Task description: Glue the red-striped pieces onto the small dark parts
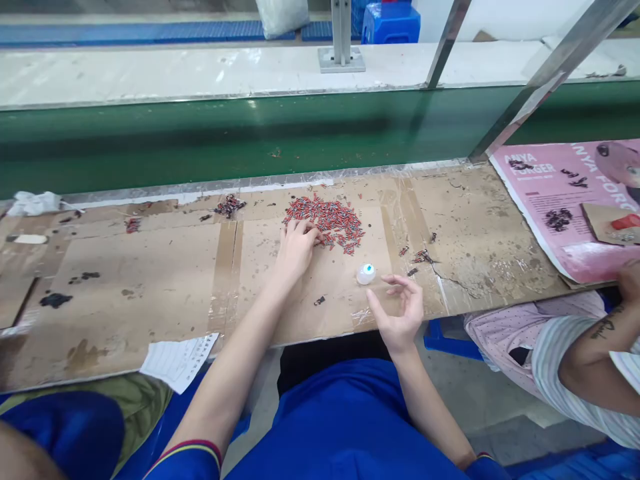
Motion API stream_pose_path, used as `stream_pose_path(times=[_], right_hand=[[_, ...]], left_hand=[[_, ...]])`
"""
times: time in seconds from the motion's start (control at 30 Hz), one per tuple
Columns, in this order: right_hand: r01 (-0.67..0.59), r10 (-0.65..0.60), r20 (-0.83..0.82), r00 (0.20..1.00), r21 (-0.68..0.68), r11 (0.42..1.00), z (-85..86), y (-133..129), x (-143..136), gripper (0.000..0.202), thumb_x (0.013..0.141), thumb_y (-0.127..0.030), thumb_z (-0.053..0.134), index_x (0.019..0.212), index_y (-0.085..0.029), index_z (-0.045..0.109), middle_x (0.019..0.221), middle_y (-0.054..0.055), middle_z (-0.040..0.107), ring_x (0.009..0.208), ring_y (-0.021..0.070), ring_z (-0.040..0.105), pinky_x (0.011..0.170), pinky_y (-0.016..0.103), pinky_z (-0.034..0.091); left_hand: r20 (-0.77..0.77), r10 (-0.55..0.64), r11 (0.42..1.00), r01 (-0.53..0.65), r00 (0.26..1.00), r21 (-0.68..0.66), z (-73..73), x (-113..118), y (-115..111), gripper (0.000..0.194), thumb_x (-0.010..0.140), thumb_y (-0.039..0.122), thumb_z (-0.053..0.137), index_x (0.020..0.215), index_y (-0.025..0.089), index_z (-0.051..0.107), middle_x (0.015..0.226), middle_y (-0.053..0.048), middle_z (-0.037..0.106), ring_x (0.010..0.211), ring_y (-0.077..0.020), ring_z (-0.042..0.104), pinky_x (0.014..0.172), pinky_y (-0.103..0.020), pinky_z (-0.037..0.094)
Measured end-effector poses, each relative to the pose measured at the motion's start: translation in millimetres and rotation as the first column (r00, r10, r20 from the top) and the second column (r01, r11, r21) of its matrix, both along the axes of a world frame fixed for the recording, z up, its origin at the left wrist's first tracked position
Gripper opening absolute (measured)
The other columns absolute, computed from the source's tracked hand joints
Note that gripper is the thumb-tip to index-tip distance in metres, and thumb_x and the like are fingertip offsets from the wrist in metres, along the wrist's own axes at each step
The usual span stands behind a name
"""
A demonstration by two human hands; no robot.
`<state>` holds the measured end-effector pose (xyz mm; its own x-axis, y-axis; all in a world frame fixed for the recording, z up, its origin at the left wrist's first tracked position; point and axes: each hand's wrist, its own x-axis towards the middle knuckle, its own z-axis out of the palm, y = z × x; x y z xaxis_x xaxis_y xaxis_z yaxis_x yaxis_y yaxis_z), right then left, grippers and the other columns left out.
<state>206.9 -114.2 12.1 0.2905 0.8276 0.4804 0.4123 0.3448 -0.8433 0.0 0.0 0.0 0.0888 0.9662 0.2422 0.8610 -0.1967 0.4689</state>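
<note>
- Shirt point(345, 430): solid bright blue, plain cloth, soft folds at the near middle.
- Left sleeve point(193, 467): same blue, ending well short of the wrist; hem edged with thin red and yellow stripes.
- Right sleeve point(486, 471): blue, narrow trim at hem; detail too small to read.
- Lap garment point(333, 349): black, on the shirt's far side.
- Left hand point(297, 250), right hand point(401, 312): bare.
</note>
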Motion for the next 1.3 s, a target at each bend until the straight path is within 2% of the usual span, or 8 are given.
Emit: stream_pose_path(times=[0.1, 0.3, 0.43, 0.53, 0.7, 0.83, 1.17, 1.3], right_hand=[[-0.058, 0.054, 0.094, 0.994, 0.041, 0.997, 7.5, -2, -9, 0.020, 0.083, -0.026, 0.071, 0.101, -0.025, 0.062, 0.088, 0.006, 0.072, 0.072, 0.0205, 0.066, 0.067, 0.039, 0.057], [-0.308, 0.313, 0.046, 0.949, -0.092, 0.947, 9.5, 1, -33, 0.014, 0.090, -0.029, 0.065, 0.101, -0.026, 0.073, 0.091, 0.006, 0.074, 0.080, 0.0214, 0.069, 0.070, 0.037, 0.060], [-0.363, 0.362, -0.034, 0.931, -0.137, 0.922, 5.3, -1, -42, 0.014, 0.092, -0.028, 0.061, 0.088, -0.025, 0.074, 0.084, 0.005, 0.074, 0.079, 0.0205, 0.069, 0.075, 0.036, 0.061], [-0.388, 0.366, -0.134, 0.921, -0.215, 0.896, -0.5, -4, -45, 0.013, 0.091, -0.029, 0.061, 0.088, -0.023, 0.072, 0.090, 0.007, 0.073, 0.084, 0.0203, 0.070, 0.071, 0.032, 0.061], [-0.360, 0.264, -0.271, 0.925, -0.410, 0.838, -13.2, -5, -43, 0.015, 0.086, -0.035, 0.062, 0.087, -0.021, 0.068, 0.084, 0.006, 0.075, 0.074, 0.0200, 0.073, 0.069, 0.033, 0.063], [-0.380, 0.229, -0.342, 0.912, -0.487, 0.787, -15.3, -4, -45, 0.017, 0.082, -0.037, 0.065, 0.082, -0.020, 0.067, 0.080, 0.006, 0.076, 0.073, 0.0210, 0.074, 0.067, 0.032, 0.063], [-0.511, 0.180, -0.571, 0.801, -0.496, 0.702, -4.5, -5, -51, 0.021, 0.074, -0.039, 0.073, 0.077, -0.019, 0.069, 0.080, 0.007, 0.079, 0.076, 0.0232, 0.077, 0.074, 0.034, 0.064], [-0.553, 0.211, -0.612, 0.762, -0.446, 0.704, -5.1, -7, -50, 0.021, 0.077, -0.040, 0.073, 0.079, -0.019, 0.069, 0.083, 0.006, 0.079, 0.076, 0.0219, 0.077, 0.074, 0.033, 0.063]], left_hand=[[0.060, -0.001, 1.000, 0.001, 0.998, -0.007, 9.5, -1, -18, 0.019, 0.089, 0.017, 0.051, 0.080, 0.023, 0.066, 0.098, -0.009, 0.069, 0.103, -0.0295, 0.054, 0.093, -0.047, 0.041], [0.307, -0.140, 0.975, 0.184, 0.942, -0.121, 36.4, 7, -87, 0.019, 0.094, 0.025, 0.046, 0.089, 0.023, 0.064, 0.091, -0.006, 0.069, 0.093, -0.0226, 0.061, 0.089, -0.037, 0.046], [0.430, -0.099, 0.975, 0.174, 0.897, -0.140, 36.5, 6, -113, 0.019, 0.094, 0.026, 0.047, 0.087, 0.022, 0.064, 0.086, -0.004, 0.069, 0.085, -0.0202, 0.064, 0.083, -0.033, 0.050], [0.397, -0.042, 0.980, 0.116, 0.917, -0.164, 24.7, 3, -121, 0.015, 0.093, 0.028, 0.052, 0.090, 0.023, 0.066, 0.091, -0.005, 0.070, 0.091, -0.0216, 0.065, 0.086, -0.035, 0.050], [0.148, 0.099, 0.989, -0.081, 0.984, -0.123, -3.6, 5, -132, 0.013, 0.085, 0.026, 0.066, 0.097, 0.026, 0.071, 0.106, -0.008, 0.070, 0.105, -0.0295, 0.060, 0.090, -0.046, 0.047], [0.184, 0.060, 0.998, -0.053, 0.981, -0.042, -13.9, 9, -133, 0.011, 0.088, 0.022, 0.061, 0.087, 0.025, 0.071, 0.102, -0.007, 0.072, 0.100, -0.0269, 0.061, 0.089, -0.043, 0.049], [0.399, -0.006, 1.000, 0.012, 0.917, -0.012, 17.2, 9, -134, 0.014, 0.092, 0.029, 0.058, 0.088, 0.022, 0.069, 0.086, -0.003, 0.075, 0.083, -0.0192, 0.070, 0.076, -0.031, 0.056], [0.522, 0.054, 0.994, 0.002, 0.851, -0.106, 24.2, 10, -135, 0.015, 0.088, 0.034, 0.063, 0.085, 0.022, 0.072, 0.084, -0.004, 0.076, 0.082, -0.0194, 0.071, 0.077, -0.031, 0.058]])
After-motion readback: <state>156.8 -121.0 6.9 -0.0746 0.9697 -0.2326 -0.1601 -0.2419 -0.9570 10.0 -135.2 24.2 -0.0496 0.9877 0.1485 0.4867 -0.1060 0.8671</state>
